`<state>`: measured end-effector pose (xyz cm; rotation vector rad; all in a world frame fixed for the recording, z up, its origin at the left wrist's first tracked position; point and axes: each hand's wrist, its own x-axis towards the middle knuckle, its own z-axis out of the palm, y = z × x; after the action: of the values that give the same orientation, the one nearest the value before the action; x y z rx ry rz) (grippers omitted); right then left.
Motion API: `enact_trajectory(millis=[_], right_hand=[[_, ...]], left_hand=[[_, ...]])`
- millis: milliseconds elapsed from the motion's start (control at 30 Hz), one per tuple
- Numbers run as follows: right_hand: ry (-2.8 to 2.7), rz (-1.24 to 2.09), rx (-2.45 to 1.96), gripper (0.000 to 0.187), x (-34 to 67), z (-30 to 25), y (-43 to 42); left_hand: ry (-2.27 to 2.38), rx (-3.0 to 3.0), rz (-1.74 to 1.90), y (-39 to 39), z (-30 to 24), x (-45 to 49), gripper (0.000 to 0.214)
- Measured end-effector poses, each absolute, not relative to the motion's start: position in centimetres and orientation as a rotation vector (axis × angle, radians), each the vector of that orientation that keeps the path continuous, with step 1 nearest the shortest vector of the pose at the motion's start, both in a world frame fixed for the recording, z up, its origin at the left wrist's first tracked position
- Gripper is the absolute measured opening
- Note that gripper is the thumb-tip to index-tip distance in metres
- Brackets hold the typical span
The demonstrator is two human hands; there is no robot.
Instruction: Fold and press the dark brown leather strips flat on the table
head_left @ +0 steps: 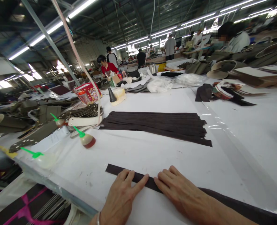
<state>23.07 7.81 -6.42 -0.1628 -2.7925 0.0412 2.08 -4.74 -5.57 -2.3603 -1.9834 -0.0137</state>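
A long dark brown leather strip (pixel 119 170) lies flat along the near edge of the white table (pixel 152 153). My left hand (pixel 121 195) rests flat on it with fingers stretched out. Beside it, my right hand (pixel 178 189) presses the same strip with fingers extended and together. Both hands touch the strip and neither grips it. Farther back lies a spread stack of several matching dark strips (pixel 159 125).
Three glue bottles with green nozzles (pixel 86 139) lie at the left, near olive bag parts (pixel 39 115) and a cream strap (pixel 84 121). A black cone (pixel 111 95), red box (pixel 88 92) and plastic bags (pixel 161 84) sit farther back. Other people work at distant tables.
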Motion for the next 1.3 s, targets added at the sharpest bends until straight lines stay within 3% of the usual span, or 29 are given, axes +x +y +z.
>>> enact_trajectory(millis=[300, 567, 667, 900, 1300], right_hand=[[-2.821, 0.045, -0.213, 0.025, 25.4, -6.4, 7.9], [-2.836, 0.069, -0.214, 0.018, 24.7, -5.8, 7.6], [-2.844, 0.019, -0.223, 0.016, 23.7, -5.8, 7.2], [-2.822, -0.030, -0.271, 0.013, 22.5, -5.7, 6.9], [-2.856, 0.044, -0.202, 0.013, 26.4, -5.9, 8.0]], left_hand=[[-1.957, -2.342, 0.101, -4.5, -5.4, 2.7, 0.090], [-2.009, -1.960, -0.013, -6.3, -5.3, -2.5, 0.060], [-1.974, -1.839, -0.182, -5.8, -4.6, -1.5, 0.052], [-1.970, -2.381, -0.668, -3.3, -6.3, 6.8, 0.048], [-1.894, -2.419, -0.465, -3.8, -6.9, 6.4, 0.054]])
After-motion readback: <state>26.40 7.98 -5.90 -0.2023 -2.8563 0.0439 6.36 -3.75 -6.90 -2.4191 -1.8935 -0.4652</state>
